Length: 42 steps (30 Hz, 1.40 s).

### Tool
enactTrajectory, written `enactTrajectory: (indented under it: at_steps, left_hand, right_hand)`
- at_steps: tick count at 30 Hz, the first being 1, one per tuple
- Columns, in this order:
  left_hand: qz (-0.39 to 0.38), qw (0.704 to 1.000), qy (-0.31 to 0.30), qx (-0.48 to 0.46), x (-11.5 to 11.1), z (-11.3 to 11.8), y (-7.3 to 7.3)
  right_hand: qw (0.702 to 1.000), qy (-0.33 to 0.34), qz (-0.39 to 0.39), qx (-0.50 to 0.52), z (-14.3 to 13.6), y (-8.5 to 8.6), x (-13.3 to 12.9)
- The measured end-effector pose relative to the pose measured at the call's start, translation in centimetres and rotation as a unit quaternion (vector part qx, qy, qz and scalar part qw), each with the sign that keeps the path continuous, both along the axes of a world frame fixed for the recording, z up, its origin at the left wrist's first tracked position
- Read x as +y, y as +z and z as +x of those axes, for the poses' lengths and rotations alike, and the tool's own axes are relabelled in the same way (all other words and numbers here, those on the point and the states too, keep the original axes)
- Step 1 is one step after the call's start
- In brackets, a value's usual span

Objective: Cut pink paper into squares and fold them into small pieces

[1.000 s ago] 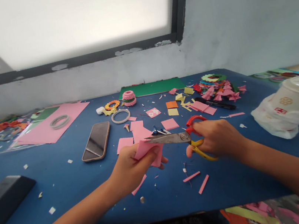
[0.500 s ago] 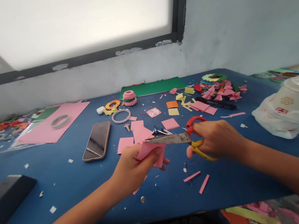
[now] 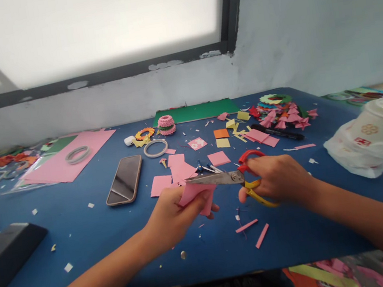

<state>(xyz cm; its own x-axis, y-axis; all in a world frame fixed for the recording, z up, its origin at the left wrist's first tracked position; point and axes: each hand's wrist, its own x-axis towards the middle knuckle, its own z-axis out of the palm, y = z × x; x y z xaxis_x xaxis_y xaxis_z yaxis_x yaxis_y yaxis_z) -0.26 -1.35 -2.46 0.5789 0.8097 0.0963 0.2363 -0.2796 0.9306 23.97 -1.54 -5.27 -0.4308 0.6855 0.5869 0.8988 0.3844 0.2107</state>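
My left hand (image 3: 173, 213) pinches a folded piece of pink paper (image 3: 196, 193) between thumb and fingers, above the blue table (image 3: 120, 243). In my right hand (image 3: 281, 178) are scissors (image 3: 218, 179) with one red and one yellow handle; my fingers are through the loops. The scissors' blades point left, look nearly closed and lie along the top edge of the held paper. Behind my left hand, pink paper squares (image 3: 161, 185) rest on the table. Thin pink strips (image 3: 262, 236) lie in front of my right hand.
A phone (image 3: 124, 180) lies left of centre, and a dark box-like object (image 3: 10, 257) stands at the far left. Tape rolls (image 3: 155, 148), a pink paper ring stack (image 3: 166, 125) and a black marker (image 3: 278, 132) lie farther back. At right is a bagged white cup (image 3: 373, 135).
The pink paper in my left hand has shifted slightly right along the blades. The scissors and my right hand have hardly moved. A pale shape now shows at the far left edge.
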Motion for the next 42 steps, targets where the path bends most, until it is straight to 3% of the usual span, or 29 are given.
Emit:
enactTrajectory:
  at_steps: [9, 15, 20, 42]
  left_hand:
    - [-0.047, 0.998, 0.010, -0.033, 0.1, 0.2, 0.1]
    - [-0.119, 0.989, 0.063, -0.060, 0.4, 0.3, 0.6]
    - [-0.134, 0.985, 0.089, -0.065, 0.7, 0.2, 0.5]
    - [-0.104, 0.990, 0.066, -0.074, 0.1, 0.4, 1.0]
  right_hand:
    - [1.000, -0.015, -0.012, 0.022, 0.3, -0.2, 0.3]
    - [0.992, -0.054, -0.107, 0.044, 0.5, 0.0, 0.7]
    - [0.985, -0.074, -0.147, 0.052, 0.8, -0.2, 1.1]
    - [0.998, -0.052, 0.040, -0.012, 1.4, -0.1, 1.1]
